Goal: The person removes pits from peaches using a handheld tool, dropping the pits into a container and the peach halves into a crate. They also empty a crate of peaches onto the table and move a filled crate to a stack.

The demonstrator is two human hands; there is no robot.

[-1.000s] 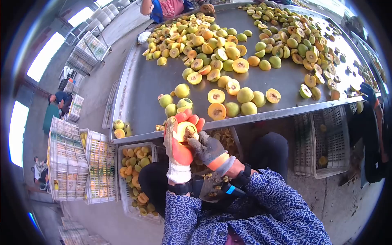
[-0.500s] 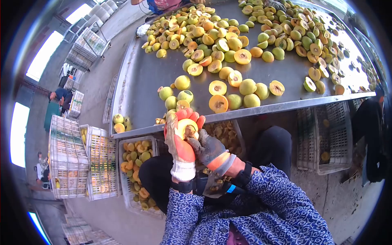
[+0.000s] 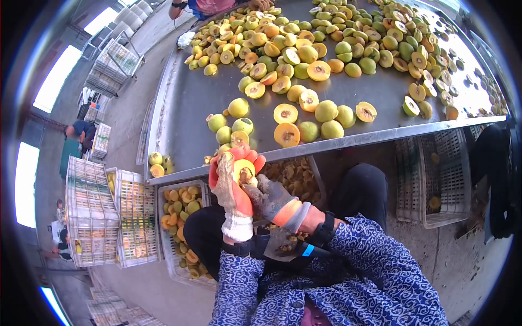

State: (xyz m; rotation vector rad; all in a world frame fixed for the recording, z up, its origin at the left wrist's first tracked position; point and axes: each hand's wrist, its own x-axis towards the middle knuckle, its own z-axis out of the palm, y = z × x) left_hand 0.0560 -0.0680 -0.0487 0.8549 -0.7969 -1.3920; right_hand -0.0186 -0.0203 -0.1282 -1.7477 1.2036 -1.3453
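Note:
My left hand (image 3: 232,182), in an orange and white glove, is closed round a yellow peach half (image 3: 246,168), its cut face with a brown middle turned up. My right hand (image 3: 273,200), in a dirty grey glove with an orange band, presses its bent fingers against the brown middle of that half. Whether a small tool sits in those fingers is hidden. Just beyond my hands, whole-looking and halved peaches (image 3: 286,135) lie on the metal table (image 3: 190,117) near its front edge.
A large heap of peach halves (image 3: 261,41) covers the table's far part. Below its edge stand a crate of peach pieces (image 3: 184,214), a bin of scraps (image 3: 296,176) and a white crate (image 3: 443,185). Stacked crates (image 3: 91,212) are at left. Another person's gloved hand (image 3: 261,5) is at the far edge.
Both my hands have shifted slightly left with the peach half still between them. The view has shifted a little, and the other person's gloved hand at the far edge shows more.

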